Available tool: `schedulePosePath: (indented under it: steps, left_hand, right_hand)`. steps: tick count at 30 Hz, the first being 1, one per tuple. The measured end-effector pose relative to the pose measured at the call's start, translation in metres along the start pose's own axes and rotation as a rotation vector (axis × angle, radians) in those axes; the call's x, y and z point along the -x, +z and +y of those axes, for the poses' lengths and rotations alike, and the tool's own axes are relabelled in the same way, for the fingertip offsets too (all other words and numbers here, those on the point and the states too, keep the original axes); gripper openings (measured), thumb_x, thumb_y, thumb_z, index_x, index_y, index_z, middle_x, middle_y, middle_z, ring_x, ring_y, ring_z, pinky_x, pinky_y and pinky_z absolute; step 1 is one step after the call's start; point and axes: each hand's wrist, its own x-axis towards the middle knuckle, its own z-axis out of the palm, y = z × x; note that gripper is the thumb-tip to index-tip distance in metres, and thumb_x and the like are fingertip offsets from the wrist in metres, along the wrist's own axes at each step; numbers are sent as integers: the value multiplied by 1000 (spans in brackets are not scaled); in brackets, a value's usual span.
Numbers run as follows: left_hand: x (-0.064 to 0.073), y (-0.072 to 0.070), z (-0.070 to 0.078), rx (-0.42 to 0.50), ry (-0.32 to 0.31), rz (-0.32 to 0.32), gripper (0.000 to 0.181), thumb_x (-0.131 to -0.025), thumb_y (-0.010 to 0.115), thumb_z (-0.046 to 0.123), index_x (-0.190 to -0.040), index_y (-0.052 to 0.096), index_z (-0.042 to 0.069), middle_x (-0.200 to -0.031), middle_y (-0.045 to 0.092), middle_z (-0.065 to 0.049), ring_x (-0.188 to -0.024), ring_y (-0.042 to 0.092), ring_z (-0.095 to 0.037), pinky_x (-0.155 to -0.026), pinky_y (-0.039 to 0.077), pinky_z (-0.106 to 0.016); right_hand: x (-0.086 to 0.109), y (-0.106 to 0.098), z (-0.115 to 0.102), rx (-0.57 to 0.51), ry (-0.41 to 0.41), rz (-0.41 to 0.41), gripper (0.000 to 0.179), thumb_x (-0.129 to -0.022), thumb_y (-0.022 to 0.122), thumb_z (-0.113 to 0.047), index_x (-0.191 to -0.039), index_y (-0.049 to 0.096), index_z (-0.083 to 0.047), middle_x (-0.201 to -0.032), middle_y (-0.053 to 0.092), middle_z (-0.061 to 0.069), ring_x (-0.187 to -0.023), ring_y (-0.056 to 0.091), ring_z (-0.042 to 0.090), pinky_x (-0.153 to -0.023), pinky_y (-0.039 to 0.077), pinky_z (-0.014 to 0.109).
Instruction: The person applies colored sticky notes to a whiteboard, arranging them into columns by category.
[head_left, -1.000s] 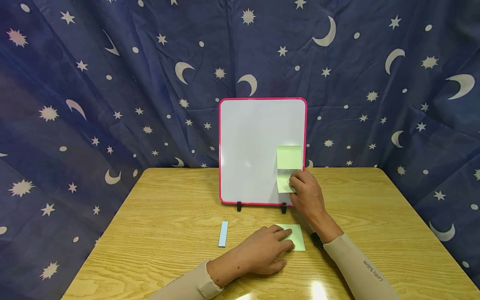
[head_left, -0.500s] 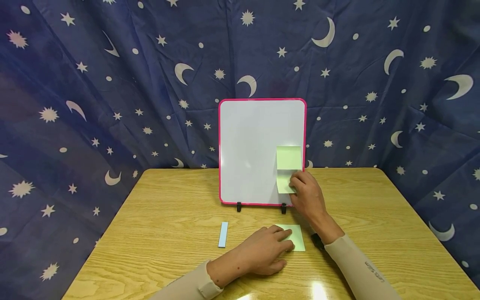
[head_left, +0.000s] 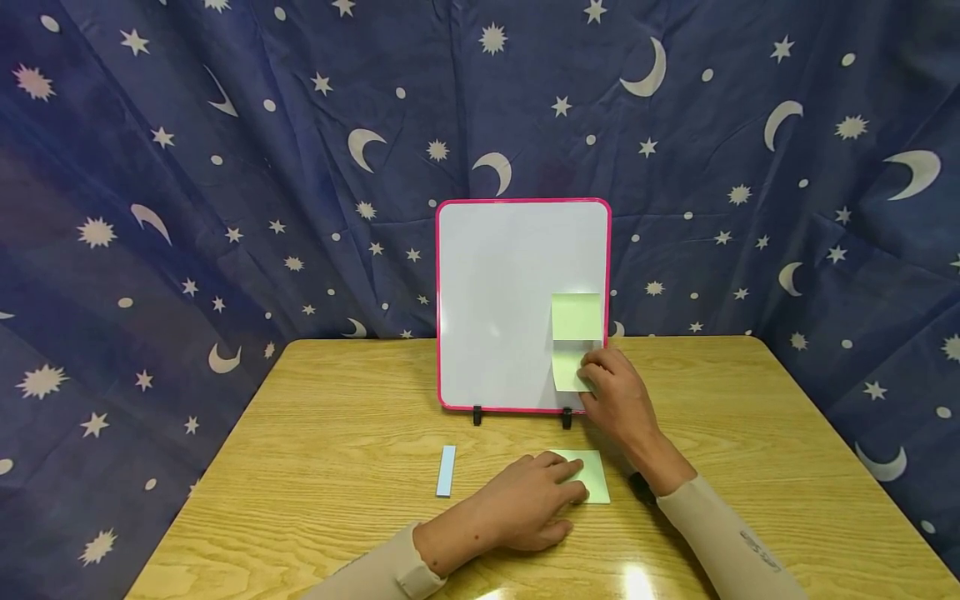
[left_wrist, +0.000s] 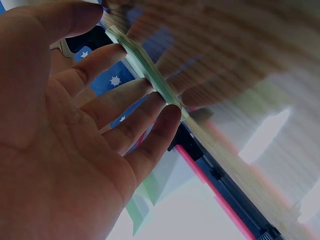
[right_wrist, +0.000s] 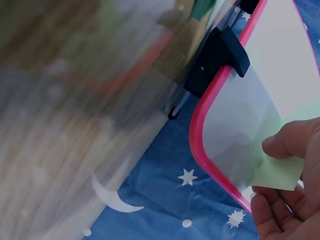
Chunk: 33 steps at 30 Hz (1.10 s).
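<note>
so the whole back is filled by a dark blue curtain [head_left: 247, 187], printed with white moons, stars and dots and hung in soft folds. in front of it a pale wood table [head_left: 337, 400] is set, with some glare caught near its front edge. a pink-framed white board [head_left: 495, 292] is stood upright toward the rear of it.

two beige sleeves [head_left: 723, 542] are seen coming in from the front, pulled down nearly to the wrists. the left hand [head_left: 525, 500] is held low over the table, palm down, fingers spread and slightly bent; grip is pretty wide, tips just rested on a green pad [head_left: 596, 482] that's laid flat in front of the board. the right hand [head_left: 621, 398] is raised to the board's lower right, fingers curled in; grip is narrow, with the lower note [head_left: 567, 371] pinched between thumb and fingers.

an upper note [head_left: 576, 317], same pale green, is stuck directly above that one. left of the pad a thin light blue strip [head_left: 446, 472] is placed on the wood, and the board's bottom edge is held by two little black feet [head_left: 566, 418].
</note>
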Motion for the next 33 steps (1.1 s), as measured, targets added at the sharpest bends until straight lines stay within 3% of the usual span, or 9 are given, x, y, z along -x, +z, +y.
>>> schedulePosePath:
  steps: [11, 17, 33]
  left_hand:
    - [0, 1, 0, -6, -8, 0, 34, -103, 65, 43, -134, 66, 30, -158, 54, -1, -139, 53, -17, -104, 52, -33]
    - [0, 2, 0, -12, -4, 8, 33, -103, 65, 43, -133, 66, 30, -157, 55, -1, -138, 54, -17, -102, 52, -33]
    - [0, 2, -1, -20, -4, 21, 33, -102, 65, 43, -133, 67, 30, -156, 56, -1, -137, 54, -17, -101, 52, -33]
  right_hand:
    - [8, -6, -1, -27, 0, -43, 28, -71, 88, 3, -97, 77, 0, -116, 69, 15, -106, 62, 33, -87, 56, 47]
    - [11, -5, 0, -53, -59, -29, 31, -72, 93, -6, -97, 77, 0, -118, 69, 18, -108, 64, 36, -90, 56, 49]
    - [14, -6, -2, -8, -122, 3, 21, -80, 84, -12, -92, 76, 2, -119, 71, 22, -118, 65, 43, -101, 53, 57]
